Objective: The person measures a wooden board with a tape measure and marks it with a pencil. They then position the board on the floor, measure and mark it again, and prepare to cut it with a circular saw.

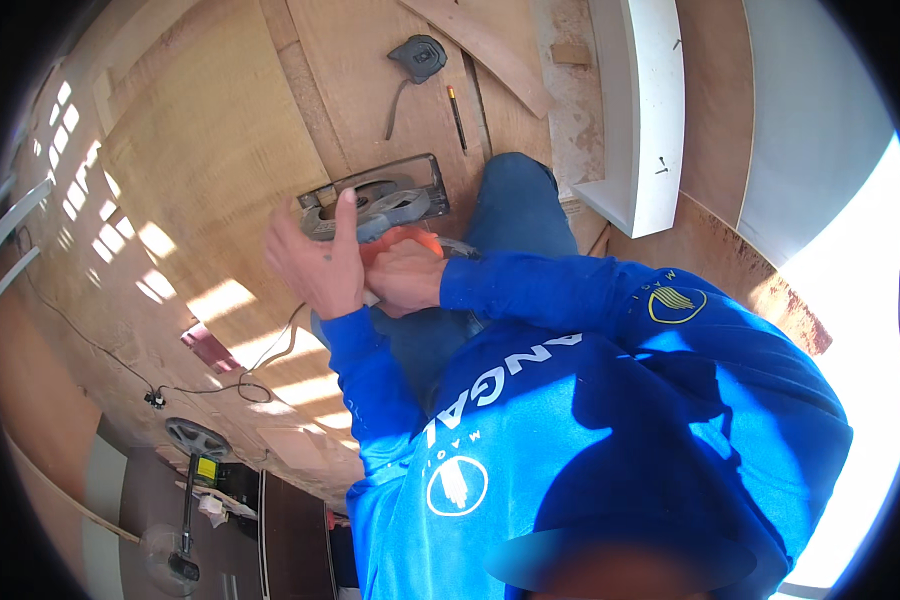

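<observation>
A circular saw with a grey blade guard [402,208] and a dark metal base plate [437,187] rests on a plywood sheet [210,110] in front of my knees. My right hand [407,277] is wrapped round the saw's orange handle. Just left of it, my left hand [322,262] is raised beside the saw, its thumb up and apart from the other fingers, with nothing visible in it. Part of the saw's body is hidden behind my hands. I cannot tell whether the blade is turning.
Beyond the saw lie a dark tape measure [422,58] with its tape partly out and a pencil [456,120]. To the right stands a white panel piece [656,120] with screws sticking out. A cable [90,345] runs across the floor at left, near a maroon block [209,347].
</observation>
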Available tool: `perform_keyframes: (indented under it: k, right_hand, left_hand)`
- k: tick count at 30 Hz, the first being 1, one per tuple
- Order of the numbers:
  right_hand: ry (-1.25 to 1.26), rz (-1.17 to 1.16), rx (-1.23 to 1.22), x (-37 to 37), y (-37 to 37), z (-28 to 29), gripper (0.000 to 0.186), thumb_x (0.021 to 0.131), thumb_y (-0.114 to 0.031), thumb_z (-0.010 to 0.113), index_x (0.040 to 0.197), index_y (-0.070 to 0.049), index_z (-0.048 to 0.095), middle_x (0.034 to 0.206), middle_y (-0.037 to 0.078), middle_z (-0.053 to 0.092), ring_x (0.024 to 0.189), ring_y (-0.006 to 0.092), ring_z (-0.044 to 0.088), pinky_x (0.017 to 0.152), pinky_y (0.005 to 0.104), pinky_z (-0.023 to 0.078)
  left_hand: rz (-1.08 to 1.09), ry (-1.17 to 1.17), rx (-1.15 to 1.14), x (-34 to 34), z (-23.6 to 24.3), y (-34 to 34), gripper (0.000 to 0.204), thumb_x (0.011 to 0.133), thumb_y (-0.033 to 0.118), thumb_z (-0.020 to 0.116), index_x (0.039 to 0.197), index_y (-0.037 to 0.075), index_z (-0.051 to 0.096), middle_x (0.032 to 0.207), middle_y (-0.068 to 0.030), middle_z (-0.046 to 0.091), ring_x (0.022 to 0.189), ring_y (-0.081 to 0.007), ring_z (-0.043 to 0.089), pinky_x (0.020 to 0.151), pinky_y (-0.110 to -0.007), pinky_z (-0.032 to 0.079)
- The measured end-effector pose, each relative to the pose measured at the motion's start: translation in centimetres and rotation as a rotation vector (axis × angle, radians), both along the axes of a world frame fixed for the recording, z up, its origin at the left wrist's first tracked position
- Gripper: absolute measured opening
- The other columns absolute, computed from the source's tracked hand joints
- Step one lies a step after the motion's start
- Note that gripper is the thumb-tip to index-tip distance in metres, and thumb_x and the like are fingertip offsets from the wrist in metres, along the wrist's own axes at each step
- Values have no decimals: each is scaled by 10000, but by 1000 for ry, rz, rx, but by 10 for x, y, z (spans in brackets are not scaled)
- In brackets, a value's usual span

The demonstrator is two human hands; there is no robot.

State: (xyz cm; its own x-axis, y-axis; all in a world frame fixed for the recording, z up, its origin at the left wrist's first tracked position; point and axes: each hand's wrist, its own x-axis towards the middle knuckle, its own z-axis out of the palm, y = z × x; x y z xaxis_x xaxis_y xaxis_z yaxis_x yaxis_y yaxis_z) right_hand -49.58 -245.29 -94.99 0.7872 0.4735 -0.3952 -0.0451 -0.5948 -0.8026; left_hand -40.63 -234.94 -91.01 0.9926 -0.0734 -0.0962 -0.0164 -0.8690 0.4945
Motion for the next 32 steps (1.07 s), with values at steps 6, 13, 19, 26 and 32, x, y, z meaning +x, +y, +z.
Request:
perform_keyframes:
  k: [6, 13, 19, 26, 32]
  right_hand:
    - [-224, -282, 143, -44, 24, -78, 222, 870, -256, 684, 1007, -94, 749, 1040, 93, 764, 1017, 310, 715, 862, 454, 536]
    - [-10, -38, 27, -11, -9, -23, 305, 826, -231, 714, 1074, -52, 711, 881, 151, 760, 860, 336, 747, 749, 474, 547]
    - [20, -24, 23, 21, -15, 1, 327, 780, -213, 741, 1041, -24, 688, 764, 185, 736, 722, 369, 742, 648, 500, 531]
    - [62, -10, 12, 22, -17, -2, 310, 784, -216, 750, 1026, -34, 686, 765, 184, 735, 704, 361, 738, 639, 503, 525]
    - [95, -33, 10, 20, -16, -13, 366, 785, -254, 788, 1089, -86, 672, 776, 173, 742, 677, 397, 720, 654, 540, 538]
  left_hand:
    - [-226, 220, 384, 16, -27, -93, 871, 740, 568, 859, 1361, 37, 559, 1376, -188, 591, 1402, -373, 476, 1062, -664, 376]
    - [102, 380, 348, 18, -34, -24, 959, 700, 541, 855, 1436, 22, 524, 1425, -214, 573, 1397, -406, 501, 1075, -616, 424]
    - [418, 565, 99, 21, -39, 18, 870, 768, 586, 859, 1319, -53, 649, 1258, -243, 709, 1155, -371, 682, 1017, -458, 508]
    - [458, 485, -248, 14, -54, 16, 678, 806, 487, 888, 1161, -68, 733, 1072, -188, 773, 997, -302, 724, 917, -425, 545]
    - [427, 417, -194, 8, -67, 22, 691, 832, 470, 879, 1270, -38, 715, 1141, -215, 763, 1065, -306, 730, 965, -409, 545]
